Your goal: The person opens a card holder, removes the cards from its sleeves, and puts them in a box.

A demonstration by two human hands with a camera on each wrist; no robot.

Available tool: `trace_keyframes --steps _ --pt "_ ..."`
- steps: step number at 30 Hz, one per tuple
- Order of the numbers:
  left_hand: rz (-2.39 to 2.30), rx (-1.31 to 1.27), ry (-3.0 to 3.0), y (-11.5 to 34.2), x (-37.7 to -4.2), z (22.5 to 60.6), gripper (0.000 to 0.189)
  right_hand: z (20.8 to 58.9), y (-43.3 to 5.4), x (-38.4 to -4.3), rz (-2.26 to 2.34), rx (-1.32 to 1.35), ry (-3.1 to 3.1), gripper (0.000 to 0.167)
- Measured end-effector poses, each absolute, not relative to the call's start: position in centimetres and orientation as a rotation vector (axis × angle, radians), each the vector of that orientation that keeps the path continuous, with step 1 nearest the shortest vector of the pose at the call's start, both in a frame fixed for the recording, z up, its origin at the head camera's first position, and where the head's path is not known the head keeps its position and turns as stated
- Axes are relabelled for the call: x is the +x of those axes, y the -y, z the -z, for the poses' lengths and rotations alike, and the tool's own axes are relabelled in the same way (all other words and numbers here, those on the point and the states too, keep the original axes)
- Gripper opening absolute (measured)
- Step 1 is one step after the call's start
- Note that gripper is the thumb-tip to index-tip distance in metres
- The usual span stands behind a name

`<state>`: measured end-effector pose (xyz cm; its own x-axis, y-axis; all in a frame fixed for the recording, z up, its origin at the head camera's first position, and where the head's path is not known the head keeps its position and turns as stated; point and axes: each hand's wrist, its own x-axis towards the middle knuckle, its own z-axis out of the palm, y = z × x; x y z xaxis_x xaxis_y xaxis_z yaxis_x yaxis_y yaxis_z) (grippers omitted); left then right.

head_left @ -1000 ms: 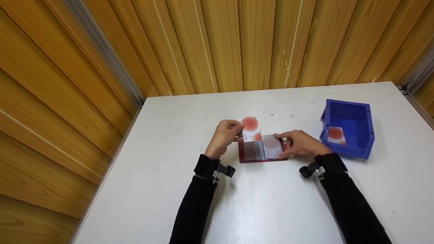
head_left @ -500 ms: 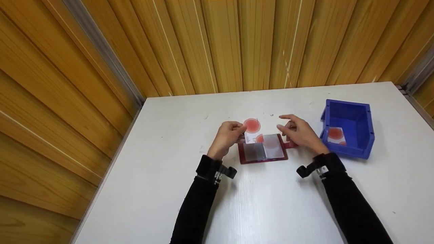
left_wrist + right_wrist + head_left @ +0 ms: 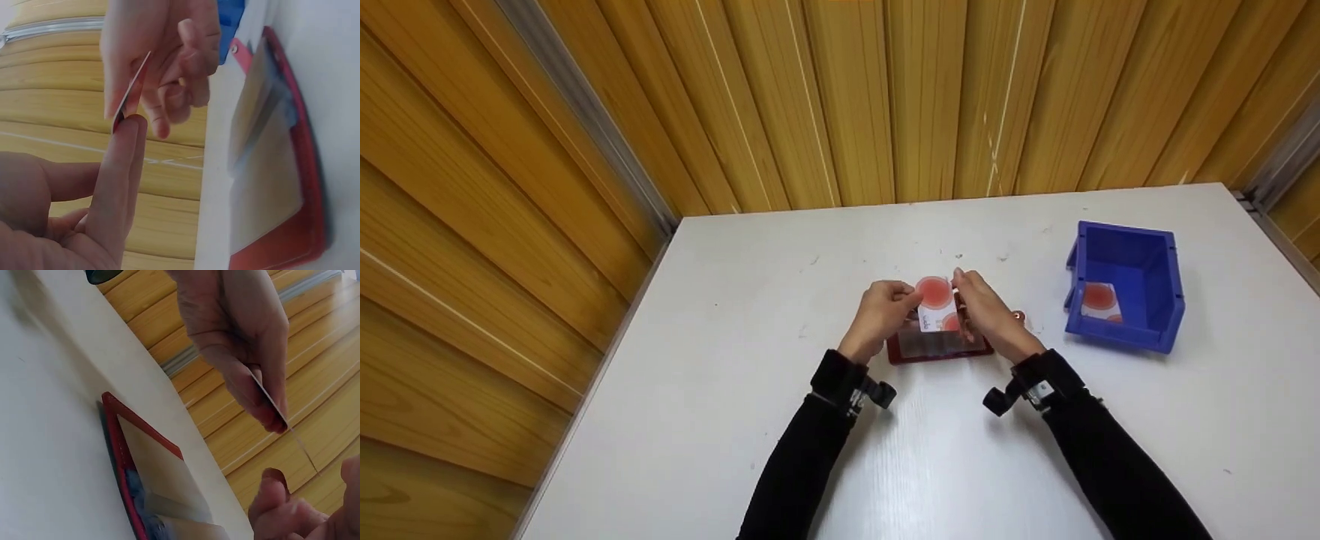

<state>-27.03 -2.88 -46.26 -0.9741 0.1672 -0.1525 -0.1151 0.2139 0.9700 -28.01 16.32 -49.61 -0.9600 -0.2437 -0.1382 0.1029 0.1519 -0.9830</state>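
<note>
A white card with red circles [image 3: 936, 304] is pinched at its left edge between the thumb and fingers of my left hand [image 3: 881, 315]. My right hand [image 3: 990, 319] is at the card's opposite edge. In the left wrist view its thumb and loosely bent fingers stand apart on either side of the card [image 3: 130, 93]. Below both hands a red card holder [image 3: 941, 358] lies spread open on the table, partly covered by the card and right hand in the head view. Its clear plastic sleeves [image 3: 261, 208] show in the left wrist view.
A blue plastic bin [image 3: 1166, 300] stands to the right on the white table [image 3: 697, 375], with another red-circled card [image 3: 1101, 300] inside near its front. The holder's snap strap [image 3: 1018, 316] sticks out to the right. Wood-patterned panels [image 3: 855, 105] rise behind the table.
My right hand let go of the holder's right side, lifted, and came left to the card. The left hand moved the card slightly right and nearer to me.
</note>
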Motion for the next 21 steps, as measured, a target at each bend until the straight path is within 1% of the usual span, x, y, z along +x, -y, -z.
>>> trace_keyframes --steps 8,21 --pt "-1.826 0.046 -2.236 1.3 -26.7 47.3 0.013 50.5 -15.2 -27.7 1.827 -0.076 -2.307 0.036" --pt "-1.892 0.038 -2.148 0.8 -26.4 47.4 0.011 51.1 -15.4 -28.0 1.765 -0.072 -2.413 0.035"
